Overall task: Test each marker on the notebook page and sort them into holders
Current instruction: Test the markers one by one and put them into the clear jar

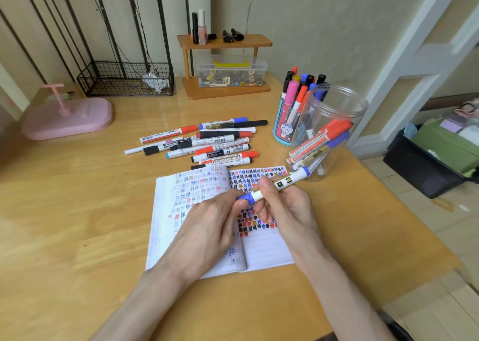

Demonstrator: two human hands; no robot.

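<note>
Head view, blue marker gripped in fingers

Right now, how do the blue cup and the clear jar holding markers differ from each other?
The blue cup is tinted with a cartoon print; the clear jar is plain and see-through. The blue cup is narrower, packed with upright markers; the clear jar is wider, holding a few leaning ones. The blue cup stands farther back; the clear jar sits nearer the notebook. Both stand upright and open-topped on the desk.
</note>
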